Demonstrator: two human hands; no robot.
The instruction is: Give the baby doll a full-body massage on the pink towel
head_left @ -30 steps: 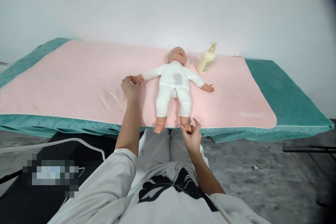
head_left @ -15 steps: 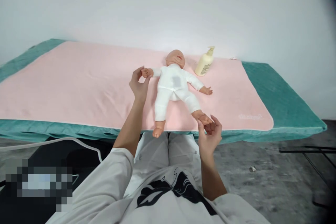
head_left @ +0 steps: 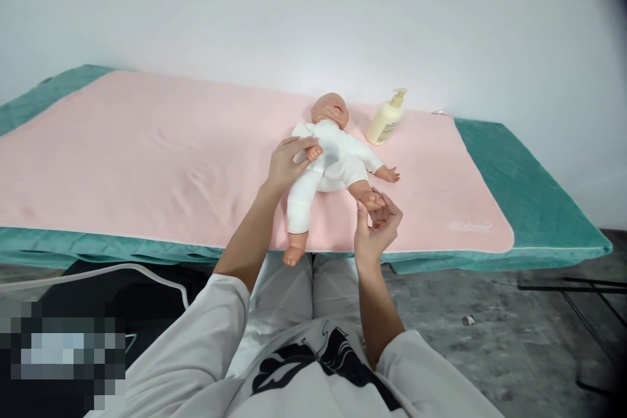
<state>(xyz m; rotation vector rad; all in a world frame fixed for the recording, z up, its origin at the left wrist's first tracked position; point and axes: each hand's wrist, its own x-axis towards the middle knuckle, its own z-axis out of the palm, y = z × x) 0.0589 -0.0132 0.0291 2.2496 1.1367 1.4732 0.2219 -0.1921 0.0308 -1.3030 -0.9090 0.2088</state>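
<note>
A baby doll (head_left: 306, 199) with a white cloth body lies on its back on a pink mat (head_left: 122, 163), its head toward the wall. My left hand (head_left: 289, 160) is closed around the doll's hand on the left side, held over its belly. Lower down, my right hand (head_left: 379, 225) grips the doll's foot on the right side, and that leg is bent with the foot lifted. The doll's other arm rests stretched out on the mat. Its other foot hangs at the mat's front edge.
A cream pump bottle (head_left: 385, 123) stands on the mat right of the doll's head. Beneath the mat is a green cover (head_left: 529, 176). At lower left are a white cable (head_left: 122, 266) and a black object, partly pixelated. Black metal legs (head_left: 582, 290) stand at right.
My left hand has brought the doll's arm inward from the side across its belly. My right hand has pushed the doll's foot up and inward, bending the leg.
</note>
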